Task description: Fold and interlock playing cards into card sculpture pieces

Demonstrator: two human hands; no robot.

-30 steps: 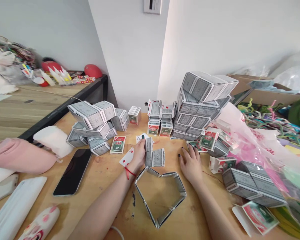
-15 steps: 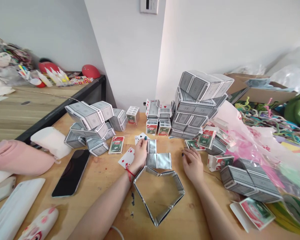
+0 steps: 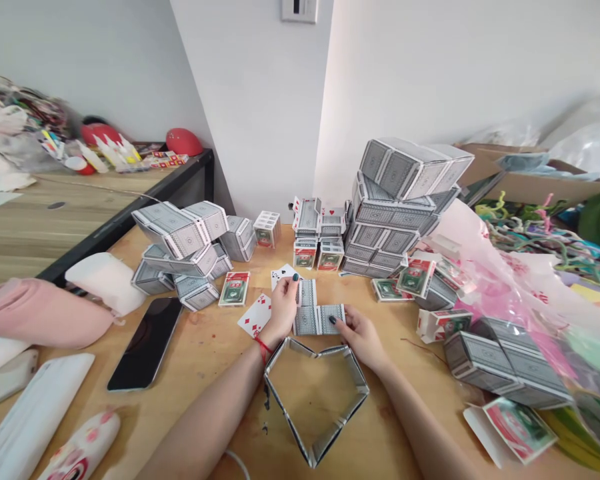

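Observation:
My left hand (image 3: 284, 308), with a red string on its wrist, is closed at the left edge of a grey-backed playing card (image 3: 308, 292). That card overlaps others lying end to end on the table, one being the right-hand playing card (image 3: 326, 321). My right hand (image 3: 364, 339) pinches this card's right end, thumb on top and fingers behind. Close below both hands stands a heart-shaped ring of folded cards (image 3: 354, 399). Two face-up cards, a diamond card (image 3: 255, 316) and a black-suited card (image 3: 282, 272), lie beside my left hand, which partly covers them.
Blocks of folded cards form a tall stack (image 3: 397, 213) at the back right and a lower stack (image 3: 180, 257) at the left. Card boxes (image 3: 234, 289) lie around. A black phone (image 3: 145, 343) rests at the left, and pink plastic (image 3: 505, 293) spreads at the right.
My right hand has moved left from the bare table and taken hold of the right-hand card, whose end is slightly raised. My left hand has stayed at its card.

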